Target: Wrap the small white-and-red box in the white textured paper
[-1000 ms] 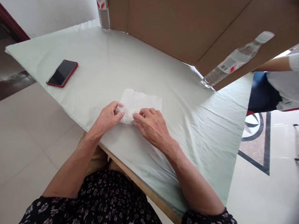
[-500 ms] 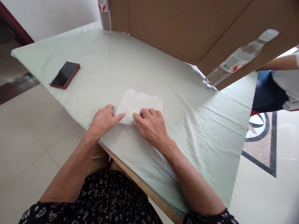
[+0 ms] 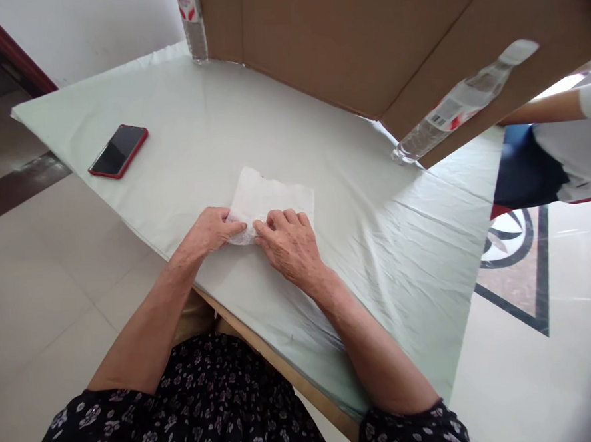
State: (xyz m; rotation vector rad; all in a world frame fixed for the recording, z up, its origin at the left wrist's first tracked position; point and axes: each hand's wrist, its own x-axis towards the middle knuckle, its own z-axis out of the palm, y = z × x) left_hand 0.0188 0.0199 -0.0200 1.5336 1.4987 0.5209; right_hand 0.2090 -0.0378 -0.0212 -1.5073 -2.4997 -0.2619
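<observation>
A thin white tissue [image 3: 274, 194] lies on the cloth-covered table near its front edge. Its near edge looks crinkled and slightly folded. My left hand [image 3: 211, 231] pinches the near left corner, thumb on top and the other fingers partly hidden beneath it. On the right part of the near edge, my right hand [image 3: 291, 244] has its fingers curled, with thumb and forefinger tips pressed onto the tissue. A short stretch of the near edge shows between the two thumbs.
A phone [image 3: 118, 150] with a red case lies to the left on the pale green tablecloth [image 3: 376, 223]. A brown cardboard panel [image 3: 314, 40] stands behind, with a plastic bottle [image 3: 193, 27] at its left and another bottle [image 3: 461, 107] at its right. A person's forearm [image 3: 543, 108] shows at the far right.
My left hand has closed on the tissue's near left corner, its fingers slipping under the edge. My right hand stays on the tissue. The whole view has shifted slightly.
</observation>
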